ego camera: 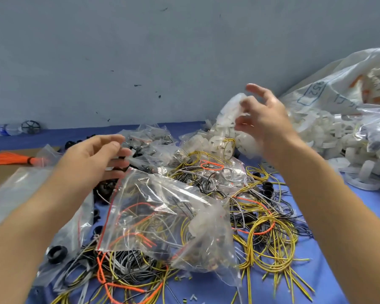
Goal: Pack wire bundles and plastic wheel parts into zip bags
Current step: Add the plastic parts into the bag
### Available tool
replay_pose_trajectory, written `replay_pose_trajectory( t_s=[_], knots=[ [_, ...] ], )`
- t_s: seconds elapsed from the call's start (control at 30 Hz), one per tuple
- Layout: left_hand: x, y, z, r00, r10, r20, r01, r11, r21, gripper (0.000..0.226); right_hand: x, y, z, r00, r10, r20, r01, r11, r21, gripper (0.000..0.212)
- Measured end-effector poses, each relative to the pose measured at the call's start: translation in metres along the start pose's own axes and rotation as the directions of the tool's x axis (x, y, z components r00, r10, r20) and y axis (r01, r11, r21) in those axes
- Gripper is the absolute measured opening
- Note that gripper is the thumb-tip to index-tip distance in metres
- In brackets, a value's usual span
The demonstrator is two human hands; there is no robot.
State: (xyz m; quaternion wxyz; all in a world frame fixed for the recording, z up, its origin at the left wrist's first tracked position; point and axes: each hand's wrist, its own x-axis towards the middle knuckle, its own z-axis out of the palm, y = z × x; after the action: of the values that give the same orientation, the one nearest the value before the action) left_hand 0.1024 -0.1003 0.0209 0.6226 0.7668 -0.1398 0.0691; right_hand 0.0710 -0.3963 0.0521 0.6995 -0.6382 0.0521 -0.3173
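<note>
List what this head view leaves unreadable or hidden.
- Right hand: motion blur; its grip on the white plastic wheel is unclear.
- Left hand fingers: blurred.
- Zip bag: glare and creases obscure the contents.
- White sack: cut by the right edge; print unreadable.

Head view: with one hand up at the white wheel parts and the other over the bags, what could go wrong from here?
1. The right hand pinches a white wheel part loosely, with fingers spread; it may drop into the wire tangle.
2. The zip bag lies crumpled on loose wires with no hand on it, so its mouth may be hard to open, and the left hand may snag strands.
</note>
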Motion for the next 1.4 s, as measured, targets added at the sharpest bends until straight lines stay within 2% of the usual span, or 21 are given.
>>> replay_pose_trajectory(
  t_s=[0.03, 0.1, 0.2, 0.33, 0.43, 0.53, 0.6, 0.63, 0.67, 0.7, 0.73, 0.77, 0.8, 0.83, 0.87, 0.93, 1.0, 1.1, 1.27, 1.33, 1.4],
  knots=[
    [-0.006, 0.005, 0.002, 0.998, 0.055, 0.04, -0.055, 0.998, -0.011, 0.018, -0.01, -0.013, 0.016, 0.991, 0.055, 0.126, -0.071, 0.989, 0.13, 0.028],
    [-0.018, 0.016, 0.006, 0.981, 0.139, 0.137, -0.137, 0.99, -0.024, 0.027, -0.033, -0.03, 0.043, 0.922, 0.109, 0.372, -0.227, 0.929, 0.291, 0.024],
    [-0.029, 0.03, 0.008, 0.948, 0.204, 0.246, -0.162, 0.97, -0.181, 0.034, -0.062, -0.037, 0.07, 0.799, 0.124, 0.589, -0.405, 0.835, 0.374, 0.024],
    [-0.032, 0.031, -0.002, 0.954, 0.15, 0.259, -0.052, 0.935, -0.35, 0.019, -0.083, -0.029, 0.085, 0.741, 0.162, 0.651, -0.548, 0.707, 0.447, 0.024],
    [-0.03, 0.023, -0.014, 0.958, 0.074, 0.277, 0.038, 0.926, -0.377, 0.023, -0.09, -0.021, 0.091, 0.702, 0.175, 0.69, -0.638, 0.586, 0.5, 0.026],
    [-0.027, 0.017, -0.014, 0.947, 0.059, 0.317, 0.08, 0.909, -0.408, 0.019, -0.095, -0.014, 0.1, 0.684, 0.173, 0.708, -0.663, 0.553, 0.505, 0.028],
    [-0.023, 0.017, -0.017, 0.945, 0.041, 0.325, 0.126, 0.869, -0.478, 0.02, -0.097, -0.009, 0.105, 0.689, 0.185, 0.701, -0.635, 0.62, 0.46, 0.033],
    [-0.02, 0.016, -0.02, 0.947, 0.026, 0.321, 0.142, 0.861, -0.488, 0.02, -0.097, -0.005, 0.106, 0.702, 0.201, 0.684, -0.586, 0.708, 0.393, 0.036],
    [-0.016, 0.014, -0.026, 0.952, -0.005, 0.305, 0.156, 0.865, -0.476, 0.021, -0.097, 0.0, 0.106, 0.727, 0.209, 0.654, -0.486, 0.83, 0.275, 0.038],
    [-0.011, 0.011, -0.035, 0.962, -0.057, 0.267, 0.174, 0.883, -0.437, 0.022, -0.097, 0.006, 0.104, 0.765, 0.197, 0.613, -0.319, 0.943, 0.095, 0.038],
    [-0.007, 0.007, -0.045, 0.969, -0.131, 0.21, 0.203, 0.906, -0.371, 0.024, -0.096, 0.012, 0.101, 0.808, 0.151, 0.569, -0.1, 0.988, -0.119, 0.038],
    [-0.004, 0.0, -0.056, 0.967, -0.204, 0.151, 0.241, 0.923, -0.301, 0.025, -0.094, 0.018, 0.098, 0.836, 0.071, 0.545, 0.124, 0.942, -0.313, 0.038],
    [-0.003, -0.007, -0.066, 0.957, -0.268, 0.113, 0.288, 0.927, -0.241, 0.026, -0.091, 0.025, 0.094, 0.833, -0.008, 0.554, 0.304, 0.842, -0.445, 0.038],
    [-0.003, -0.015, -0.075, 0.941, -0.322, 0.106, 0.337, 0.922, -0.19, 0.027, -0.088, 0.032, 0.09, 0.818, -0.045, 0.573, 0.409, 0.746, -0.525, 0.038],
    [-0.005, -0.02, -0.081, 0.921, -0.368, 0.129, 0.384, 0.912, -0.143, 0.028, -0.084, 0.038, 0.087, 0.814, -0.034, 0.58, 0.44, 0.688, -0.577, 0.038],
    [-0.008, -0.028, -0.084, 0.876, -0.42, 0.238, 0.444, 0.894, -0.057, 0.026, -0.078, 0.049, 0.083, 0.817, 0.083, 0.57, 0.372, 0.679, -0.633, 0.04],
    [-0.013, -0.028, -0.078, 0.815, -0.449, 0.367, 0.47, 0.882, 0.036, 0.023, -0.075, 0.056, 0.082, 0.785, 0.221, 0.578, 0.284, 0.701, -0.654, 0.044],
    [-0.016, -0.028, -0.062, 0.741, -0.481, 0.468, 0.503, 0.86, 0.086, 0.027, -0.072, 0.062, 0.082, 0.75, 0.274, 0.601, 0.241, 0.734, -0.635, 0.04],
    [-0.021, -0.031, -0.043, 0.699, -0.48, 0.531, 0.546, 0.837, 0.038, 0.035, -0.069, 0.066, 0.083, 0.733, 0.296, 0.612, 0.134, 0.82, -0.556, 0.034],
    [-0.023, -0.027, -0.038, 0.7, -0.448, 0.556, 0.53, 0.848, 0.015, 0.033, -0.069, 0.065, 0.083, 0.72, 0.315, 0.619, 0.074, 0.851, -0.52, 0.035],
    [-0.023, -0.023, -0.034, 0.716, -0.405, 0.569, 0.478, 0.878, 0.024, 0.041, -0.068, 0.064, 0.082, 0.705, 0.331, 0.627, 0.038, 0.866, -0.499, 0.037]
  ],
)
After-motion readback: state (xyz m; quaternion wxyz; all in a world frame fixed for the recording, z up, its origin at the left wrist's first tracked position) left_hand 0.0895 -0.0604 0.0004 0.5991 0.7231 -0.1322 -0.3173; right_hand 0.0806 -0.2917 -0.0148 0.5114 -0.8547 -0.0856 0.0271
